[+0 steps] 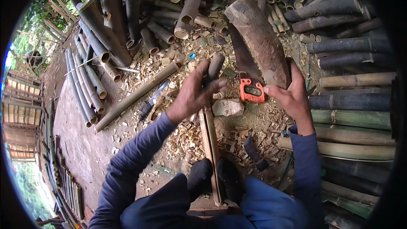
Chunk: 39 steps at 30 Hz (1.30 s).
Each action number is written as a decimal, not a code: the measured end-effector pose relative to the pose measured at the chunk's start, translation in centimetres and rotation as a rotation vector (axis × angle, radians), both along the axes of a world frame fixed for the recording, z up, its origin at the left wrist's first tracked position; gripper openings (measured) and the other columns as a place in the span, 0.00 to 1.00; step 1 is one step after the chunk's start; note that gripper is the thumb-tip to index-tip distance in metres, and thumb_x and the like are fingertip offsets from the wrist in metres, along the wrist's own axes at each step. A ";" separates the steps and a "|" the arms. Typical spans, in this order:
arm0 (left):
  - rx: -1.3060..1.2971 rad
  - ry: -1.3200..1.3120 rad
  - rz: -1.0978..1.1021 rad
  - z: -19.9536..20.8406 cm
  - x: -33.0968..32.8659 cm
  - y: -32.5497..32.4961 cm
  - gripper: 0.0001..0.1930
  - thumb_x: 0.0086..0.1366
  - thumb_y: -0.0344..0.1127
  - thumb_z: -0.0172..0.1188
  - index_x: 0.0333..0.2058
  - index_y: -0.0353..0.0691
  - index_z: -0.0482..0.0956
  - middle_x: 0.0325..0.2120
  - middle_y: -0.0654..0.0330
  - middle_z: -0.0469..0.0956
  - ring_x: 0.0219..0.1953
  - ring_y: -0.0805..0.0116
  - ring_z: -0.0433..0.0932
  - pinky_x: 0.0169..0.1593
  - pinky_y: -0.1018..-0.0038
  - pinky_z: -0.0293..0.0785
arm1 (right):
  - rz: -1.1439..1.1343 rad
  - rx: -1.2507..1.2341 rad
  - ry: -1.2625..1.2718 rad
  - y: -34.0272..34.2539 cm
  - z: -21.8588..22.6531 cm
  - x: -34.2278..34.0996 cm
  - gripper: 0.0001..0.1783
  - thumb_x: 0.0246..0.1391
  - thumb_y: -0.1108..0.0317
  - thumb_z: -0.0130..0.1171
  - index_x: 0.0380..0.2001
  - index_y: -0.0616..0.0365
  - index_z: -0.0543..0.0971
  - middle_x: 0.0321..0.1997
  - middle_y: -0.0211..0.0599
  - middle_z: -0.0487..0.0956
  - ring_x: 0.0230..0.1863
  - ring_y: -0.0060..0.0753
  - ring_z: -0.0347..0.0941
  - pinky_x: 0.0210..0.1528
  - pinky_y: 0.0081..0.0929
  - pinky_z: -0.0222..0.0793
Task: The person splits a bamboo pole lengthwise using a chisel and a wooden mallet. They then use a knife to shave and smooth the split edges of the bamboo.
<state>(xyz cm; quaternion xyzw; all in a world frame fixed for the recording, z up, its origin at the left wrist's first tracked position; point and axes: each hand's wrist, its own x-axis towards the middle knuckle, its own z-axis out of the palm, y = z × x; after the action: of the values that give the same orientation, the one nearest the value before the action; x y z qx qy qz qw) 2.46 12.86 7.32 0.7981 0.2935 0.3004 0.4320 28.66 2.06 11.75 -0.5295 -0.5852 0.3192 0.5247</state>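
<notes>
My left hand [193, 92] is closed round a short, dark, round stick [216, 64], with its thumb pointing right. Directly below that hand, a long split length of bamboo [206, 135] runs down between my feet. Whether the stick joins it is hidden by the hand. A thick, rough wooden club [259, 40] rises at a slant from my right hand [292, 97], which grips its lower end. Just left of the club lies a handsaw with an orange handle [252, 90]. A pale wood block [227, 107] sits to the right of the split bamboo.
A black-handled knife [153, 99] lies beside a long bamboo pole [137, 97] at left. Wood chips [182, 140] cover the ground. Bamboo lengths [356, 116] are stacked along the right; upright tubes [101, 25] stand at back left. A dark curved piece [255, 153] lies near my right foot.
</notes>
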 end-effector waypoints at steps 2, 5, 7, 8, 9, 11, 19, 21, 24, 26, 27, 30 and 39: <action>-0.214 -0.133 -0.043 -0.4 2.3 1.6 0.17 0.67 0.44 0.66 0.42 0.38 0.74 0.24 0.68 0.71 0.24 0.81 0.70 0.25 0.80 0.67 | -0.030 -0.019 0.025 -0.7 -1.3 0.5 0.31 0.46 0.71 0.67 0.54 0.63 0.67 0.50 0.38 0.74 0.52 0.30 0.72 0.58 0.30 0.66; -0.451 -0.140 -0.033 -1.9 4.1 2.2 0.18 0.65 0.46 0.68 0.31 0.37 0.75 0.18 0.72 0.67 0.19 0.82 0.64 0.23 0.78 0.62 | -0.033 -0.048 0.071 -1.0 -2.6 0.4 0.33 0.46 0.69 0.67 0.55 0.64 0.67 0.51 0.39 0.74 0.52 0.30 0.72 0.58 0.30 0.66; -0.499 -0.139 -0.009 -2.4 5.0 1.5 0.19 0.64 0.45 0.69 0.24 0.34 0.80 0.16 0.73 0.68 0.20 0.82 0.63 0.24 0.76 0.61 | -0.043 -0.071 0.094 -1.4 -2.9 0.3 0.33 0.46 0.69 0.68 0.55 0.64 0.68 0.51 0.39 0.75 0.53 0.30 0.72 0.58 0.31 0.66; -0.470 -0.166 -0.018 -3.2 5.4 1.4 0.16 0.63 0.44 0.70 0.29 0.34 0.84 0.18 0.73 0.70 0.21 0.84 0.64 0.25 0.76 0.62 | -0.045 -0.082 0.098 -1.7 -2.9 0.5 0.33 0.46 0.69 0.68 0.55 0.64 0.68 0.52 0.40 0.75 0.52 0.30 0.72 0.58 0.31 0.66; -0.469 -0.180 -0.033 -3.5 5.8 1.1 0.16 0.62 0.44 0.71 0.30 0.34 0.85 0.18 0.73 0.71 0.22 0.84 0.64 0.25 0.76 0.62 | -0.047 -0.092 0.102 -1.8 -2.9 0.5 0.33 0.46 0.68 0.68 0.55 0.64 0.68 0.52 0.40 0.75 0.52 0.31 0.72 0.58 0.31 0.66; -0.417 -0.151 -0.031 -4.0 5.7 1.1 0.15 0.63 0.43 0.71 0.33 0.34 0.86 0.18 0.72 0.70 0.23 0.84 0.63 0.26 0.75 0.62 | -0.062 -0.085 0.123 -1.8 -3.1 0.3 0.34 0.46 0.67 0.68 0.56 0.64 0.68 0.51 0.40 0.75 0.53 0.31 0.72 0.58 0.31 0.66; -0.371 -0.057 0.003 -3.2 5.4 0.6 0.15 0.65 0.42 0.68 0.35 0.32 0.85 0.18 0.71 0.68 0.23 0.82 0.61 0.27 0.73 0.63 | -0.094 -0.187 0.180 -2.1 -2.8 -0.2 0.35 0.46 0.65 0.68 0.56 0.66 0.69 0.52 0.41 0.76 0.53 0.33 0.73 0.58 0.31 0.66; -0.332 -0.113 -0.034 -5.0 5.2 1.3 0.15 0.65 0.42 0.68 0.34 0.32 0.85 0.18 0.71 0.70 0.24 0.81 0.63 0.28 0.73 0.64 | -0.109 -0.167 0.171 -2.1 -2.8 -0.4 0.34 0.46 0.64 0.68 0.56 0.66 0.69 0.52 0.41 0.76 0.52 0.33 0.73 0.58 0.31 0.66; -0.324 -0.176 -0.074 -6.5 5.6 1.5 0.15 0.65 0.43 0.68 0.34 0.33 0.85 0.19 0.70 0.72 0.25 0.81 0.64 0.29 0.72 0.66 | -0.093 -0.178 0.175 -2.0 -2.5 -0.5 0.34 0.46 0.64 0.68 0.56 0.66 0.69 0.52 0.41 0.76 0.53 0.33 0.73 0.58 0.30 0.66; -0.332 -0.172 -0.085 -5.9 5.6 1.2 0.15 0.65 0.43 0.69 0.34 0.33 0.85 0.20 0.70 0.72 0.25 0.81 0.65 0.30 0.73 0.67 | -0.087 -0.137 0.147 -1.9 -2.2 -0.5 0.34 0.46 0.64 0.68 0.55 0.66 0.70 0.52 0.42 0.76 0.52 0.33 0.73 0.58 0.30 0.66; -0.338 -0.153 -0.087 -5.7 5.4 1.0 0.15 0.65 0.43 0.69 0.34 0.33 0.84 0.20 0.71 0.72 0.26 0.81 0.65 0.31 0.73 0.67 | -0.084 -0.117 0.133 -1.8 -1.9 -0.4 0.33 0.46 0.64 0.68 0.55 0.66 0.70 0.52 0.42 0.76 0.52 0.33 0.73 0.58 0.30 0.66; -0.421 -0.181 -0.063 -6.1 4.3 1.4 0.15 0.64 0.43 0.69 0.35 0.34 0.84 0.21 0.71 0.73 0.26 0.81 0.65 0.32 0.74 0.68 | -0.068 -0.020 0.041 -0.7 1.4 -0.4 0.34 0.46 0.64 0.68 0.56 0.66 0.69 0.52 0.44 0.76 0.52 0.34 0.74 0.58 0.30 0.67; -0.563 -0.169 -0.078 -5.2 2.2 1.5 0.14 0.64 0.42 0.70 0.36 0.36 0.83 0.23 0.72 0.75 0.27 0.83 0.68 0.33 0.79 0.67 | 0.132 -0.334 -0.504 3.2 4.2 -3.0 0.33 0.42 0.68 0.66 0.53 0.67 0.70 0.39 0.42 0.80 0.37 0.39 0.79 0.44 0.35 0.77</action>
<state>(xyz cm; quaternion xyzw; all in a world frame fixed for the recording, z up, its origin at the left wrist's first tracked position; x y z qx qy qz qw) 4.64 14.36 2.17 0.6297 0.2974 0.2559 0.6704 25.69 5.27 15.92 -0.6319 -0.6694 0.3028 0.2468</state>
